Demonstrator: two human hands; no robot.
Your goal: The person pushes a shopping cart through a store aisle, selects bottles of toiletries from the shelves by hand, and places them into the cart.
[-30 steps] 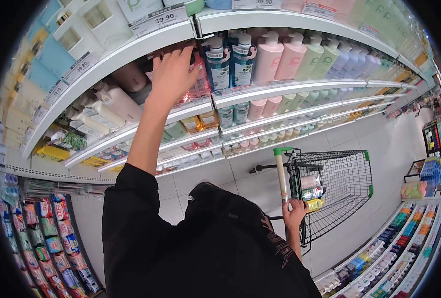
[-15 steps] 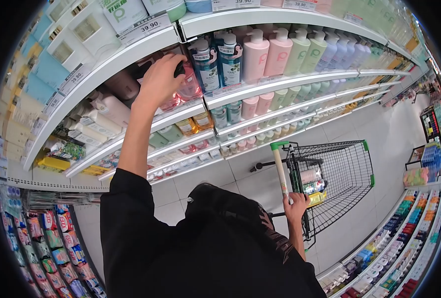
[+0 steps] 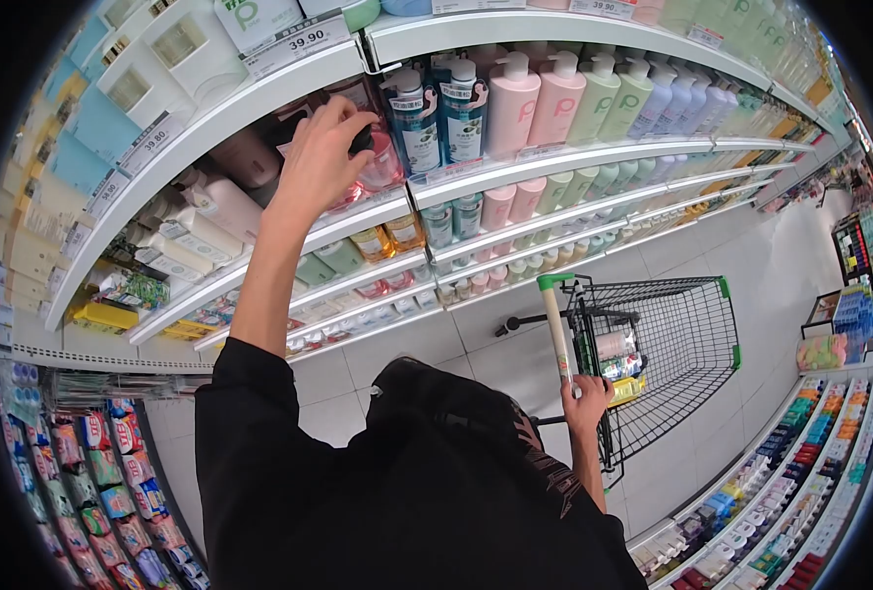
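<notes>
My left hand reaches into the shelf at the upper left, its fingers wrapped round the black cap of a pink bottle. The bottle's clear pink body shows to the right of the hand. Beside it stand two dark blue bottles with white caps, then pink pump bottles. My right hand is closed round the handle of a black wire shopping cart, low on the right. Several packaged items lie near the handle end of the cart.
White shelves with more bottles curve across the top and down the left. Colourful packets hang at the lower left. Another shelf of small goods runs along the lower right. Grey floor tiles lie between shelf and cart.
My left hand has moved from above the pink bottles down to a black cap and closed round it. The cart and my right hand have shifted only slightly in view.
</notes>
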